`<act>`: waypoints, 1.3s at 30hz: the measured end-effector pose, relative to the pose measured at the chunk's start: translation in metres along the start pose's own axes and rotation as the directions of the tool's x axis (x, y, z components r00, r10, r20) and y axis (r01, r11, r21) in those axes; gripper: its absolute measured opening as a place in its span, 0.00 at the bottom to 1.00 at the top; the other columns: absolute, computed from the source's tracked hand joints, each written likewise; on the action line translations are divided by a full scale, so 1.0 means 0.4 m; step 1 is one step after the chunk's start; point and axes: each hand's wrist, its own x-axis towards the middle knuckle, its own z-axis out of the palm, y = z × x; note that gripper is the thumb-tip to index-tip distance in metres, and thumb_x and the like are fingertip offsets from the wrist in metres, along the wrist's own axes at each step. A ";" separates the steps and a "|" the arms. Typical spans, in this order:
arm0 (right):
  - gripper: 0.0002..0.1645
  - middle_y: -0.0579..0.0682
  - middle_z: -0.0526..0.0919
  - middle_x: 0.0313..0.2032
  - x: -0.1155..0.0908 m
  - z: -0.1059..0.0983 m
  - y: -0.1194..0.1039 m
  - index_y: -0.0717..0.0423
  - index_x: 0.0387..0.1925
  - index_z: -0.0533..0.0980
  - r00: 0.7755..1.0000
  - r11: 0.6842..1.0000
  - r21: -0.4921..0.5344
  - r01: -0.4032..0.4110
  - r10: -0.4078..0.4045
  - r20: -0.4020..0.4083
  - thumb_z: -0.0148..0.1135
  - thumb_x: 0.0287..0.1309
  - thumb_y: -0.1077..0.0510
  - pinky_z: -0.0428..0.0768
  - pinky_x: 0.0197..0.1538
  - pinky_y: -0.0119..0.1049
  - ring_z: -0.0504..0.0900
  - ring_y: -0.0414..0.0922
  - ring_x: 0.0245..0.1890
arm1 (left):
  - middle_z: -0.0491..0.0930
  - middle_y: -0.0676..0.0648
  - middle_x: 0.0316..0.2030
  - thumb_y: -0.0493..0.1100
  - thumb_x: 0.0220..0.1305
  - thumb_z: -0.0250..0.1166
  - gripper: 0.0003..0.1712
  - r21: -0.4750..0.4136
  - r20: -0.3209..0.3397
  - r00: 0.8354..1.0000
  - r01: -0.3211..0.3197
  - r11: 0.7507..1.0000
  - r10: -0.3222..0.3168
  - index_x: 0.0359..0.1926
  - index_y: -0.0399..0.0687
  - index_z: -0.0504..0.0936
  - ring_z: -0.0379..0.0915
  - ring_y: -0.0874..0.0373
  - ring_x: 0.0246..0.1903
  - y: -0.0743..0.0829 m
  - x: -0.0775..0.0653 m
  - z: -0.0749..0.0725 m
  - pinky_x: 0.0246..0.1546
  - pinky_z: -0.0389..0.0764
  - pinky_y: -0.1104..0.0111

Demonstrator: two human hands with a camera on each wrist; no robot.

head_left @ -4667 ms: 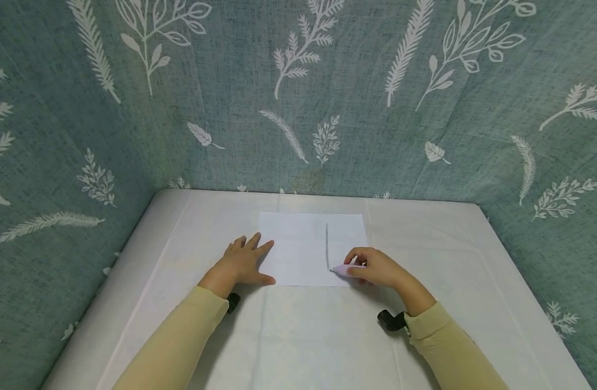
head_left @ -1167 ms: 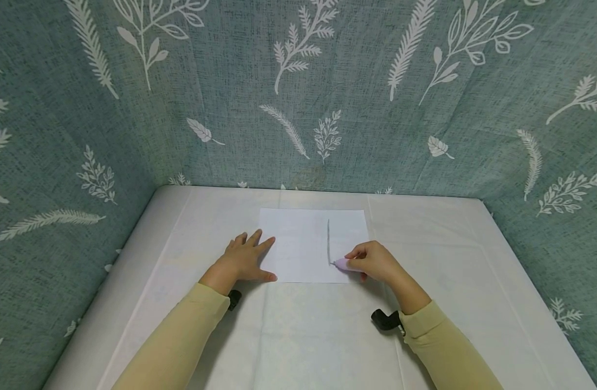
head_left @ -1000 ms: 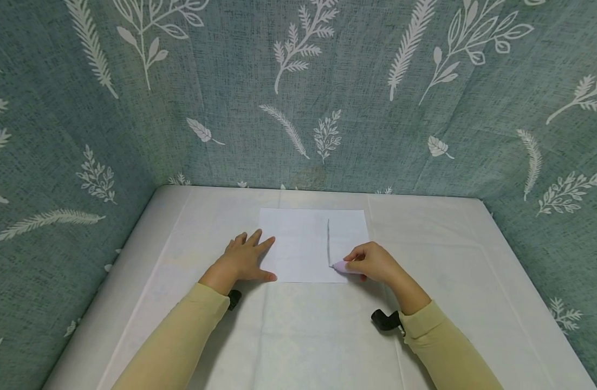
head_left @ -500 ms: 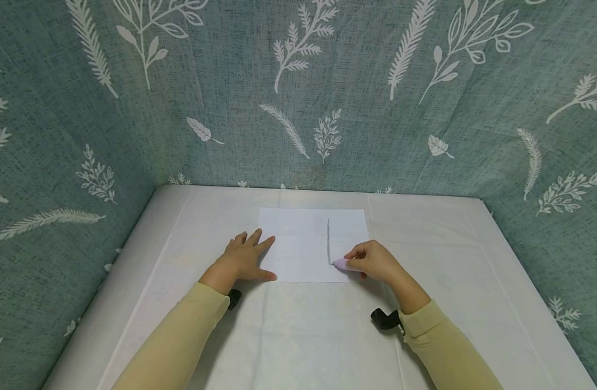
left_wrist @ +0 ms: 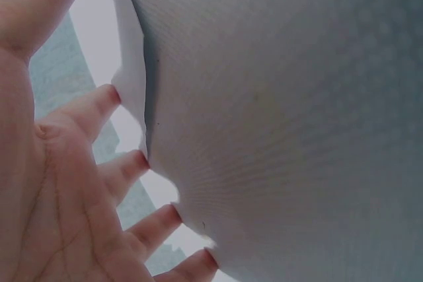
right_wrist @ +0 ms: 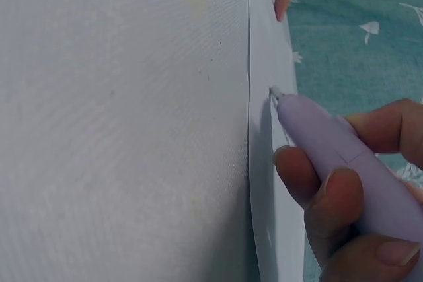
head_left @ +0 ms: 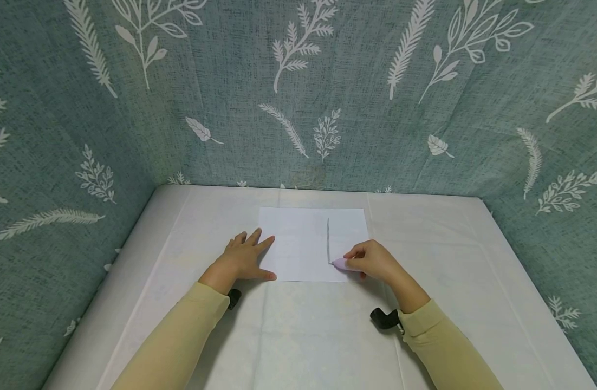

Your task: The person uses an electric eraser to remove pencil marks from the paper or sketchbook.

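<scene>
A white sheet of paper (head_left: pixel 298 244) lies flat on the table, with a straight dark line (head_left: pixel 328 238) like a slit running down its right half. My left hand (head_left: pixel 245 260) rests at the sheet's left edge, its fingers spread and the fingertips on the paper. My right hand (head_left: pixel 376 262) pinches a lilac pen-shaped craft knife (right_wrist: pixel 330 138) between thumb and fingers. Its narrow metal tip (right_wrist: pixel 275 92) meets the paper at the near end of the line. In the right wrist view the paper edges stand slightly apart beside the tip.
A white cloth (head_left: pixel 308 341) with fold creases covers the table. Green fabric (head_left: pixel 230 146) with white leaf prints hangs behind it and at both sides. Black wrist cameras (head_left: pixel 385 318) sit on the forearms.
Since one second ago the knife tip has shifted very slightly up toward the far side. Over the longer span the line looks about the same length. My left hand stays in place.
</scene>
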 end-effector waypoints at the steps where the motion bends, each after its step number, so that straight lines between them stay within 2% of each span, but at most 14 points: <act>1: 0.10 0.50 0.81 0.18 -0.001 0.000 0.000 0.58 0.41 0.87 1.000 1.000 0.000 0.002 -0.002 0.007 0.65 0.58 0.60 0.68 0.23 0.34 0.76 0.43 0.14 | 0.44 0.36 0.78 0.70 0.50 0.72 0.61 0.000 -0.003 1.000 0.000 1.000 0.000 0.79 0.57 0.55 0.39 0.28 0.74 0.000 0.000 0.000 0.70 0.47 0.36; 30: 0.10 0.49 0.80 0.16 -0.004 -0.001 0.002 0.56 0.41 0.87 1.000 1.000 -0.021 0.004 -0.004 -0.024 0.66 0.57 0.59 0.68 0.23 0.34 0.77 0.44 0.14 | 0.44 0.36 0.78 0.71 0.49 0.72 0.61 0.000 -0.010 1.000 -0.006 1.000 0.006 0.79 0.57 0.56 0.39 0.28 0.74 -0.004 0.004 0.006 0.70 0.47 0.36; 39: 0.10 0.48 0.80 0.18 -0.004 0.002 0.000 0.59 0.40 0.86 0.999 0.999 -0.025 0.045 -0.045 -0.006 0.66 0.57 0.60 0.69 0.23 0.34 0.77 0.42 0.14 | 0.44 0.36 0.78 0.71 0.49 0.73 0.61 -0.008 -0.007 1.000 0.001 1.000 -0.001 0.79 0.58 0.56 0.39 0.28 0.74 -0.003 0.003 0.004 0.70 0.46 0.36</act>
